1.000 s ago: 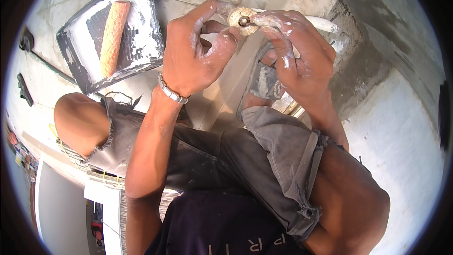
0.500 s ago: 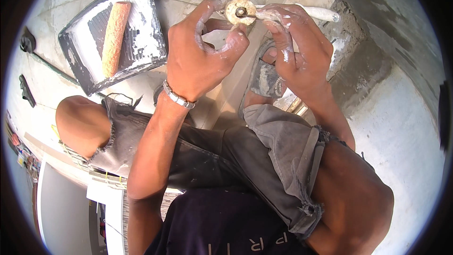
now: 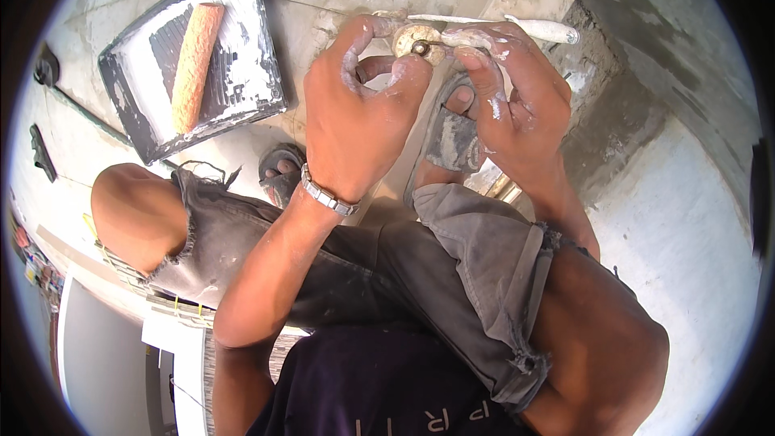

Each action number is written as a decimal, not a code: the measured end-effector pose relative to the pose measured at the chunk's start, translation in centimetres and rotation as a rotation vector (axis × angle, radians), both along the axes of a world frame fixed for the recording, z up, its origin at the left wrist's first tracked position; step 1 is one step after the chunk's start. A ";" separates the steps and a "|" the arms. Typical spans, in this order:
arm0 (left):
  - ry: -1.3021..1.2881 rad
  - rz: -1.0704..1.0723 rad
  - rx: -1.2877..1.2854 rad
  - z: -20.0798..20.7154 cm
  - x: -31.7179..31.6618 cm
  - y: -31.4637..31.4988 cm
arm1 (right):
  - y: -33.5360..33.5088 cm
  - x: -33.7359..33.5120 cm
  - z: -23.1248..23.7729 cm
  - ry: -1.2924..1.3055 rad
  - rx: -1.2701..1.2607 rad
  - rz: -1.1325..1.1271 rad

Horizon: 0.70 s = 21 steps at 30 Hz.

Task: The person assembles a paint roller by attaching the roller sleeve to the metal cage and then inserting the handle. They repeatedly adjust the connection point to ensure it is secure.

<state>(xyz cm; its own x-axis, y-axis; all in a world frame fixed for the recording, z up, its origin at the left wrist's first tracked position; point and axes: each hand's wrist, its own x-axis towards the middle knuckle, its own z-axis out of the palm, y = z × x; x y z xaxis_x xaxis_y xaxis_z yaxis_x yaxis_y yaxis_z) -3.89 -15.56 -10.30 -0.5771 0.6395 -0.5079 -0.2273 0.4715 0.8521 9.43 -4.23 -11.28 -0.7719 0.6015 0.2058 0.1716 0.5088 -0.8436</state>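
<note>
My left hand [image 3: 363, 117] is closed on a round, cream-coloured end cap [image 3: 406, 35], its thumb and fingers around the rim. A small metal stub [image 3: 421, 48] shows in the middle of the cap. From the right, my right hand [image 3: 521, 85] pinches close against the cap's edge; what lies between its fingertips is too small to name. Just beyond the right hand runs a thin white rod [image 3: 452, 19] towards a white handle [image 3: 550, 31], like a paint roller frame. I cannot tell whether that hand grips it. White paint smears both hands.
On the floor at the left sits a black paint tray [image 3: 276, 56] coated with white paint. An orange-brown roller sleeve [image 3: 196, 69] lies across it. My sandalled feet [image 3: 452, 141] are below my hands. A rough concrete ledge [image 3: 617, 101] and wall [image 3: 686, 40] stand at the right.
Both hands have come slightly nearer to me with the cap, the left one also shifting right. The cap has tilted, and its metal stub now points more towards me.
</note>
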 end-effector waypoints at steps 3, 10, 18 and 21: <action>0.024 -0.012 -0.007 -0.2 0.2 -0.5 | -0.4 0.0 0.0 0.006 -0.025 0.022; 0.044 0.002 0.030 -0.3 0.5 -0.7 | 0.1 -0.1 0.4 -0.030 0.012 0.059; -0.290 0.087 0.016 0.1 -0.8 -0.5 | -0.3 0.9 0.3 -0.038 -0.038 0.064; -0.360 0.088 -0.033 0.1 -0.9 -0.8 | -0.7 1.2 -0.2 0.051 -0.030 0.071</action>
<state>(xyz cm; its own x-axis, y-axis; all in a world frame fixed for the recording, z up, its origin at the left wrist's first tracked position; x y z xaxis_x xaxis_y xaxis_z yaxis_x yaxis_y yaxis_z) -4.82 -16.40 -10.25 -0.4100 0.5752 -0.7078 -0.5504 0.4628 0.6949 10.66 -4.95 -11.46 -0.8017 0.5522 0.2288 0.0921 0.4923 -0.8655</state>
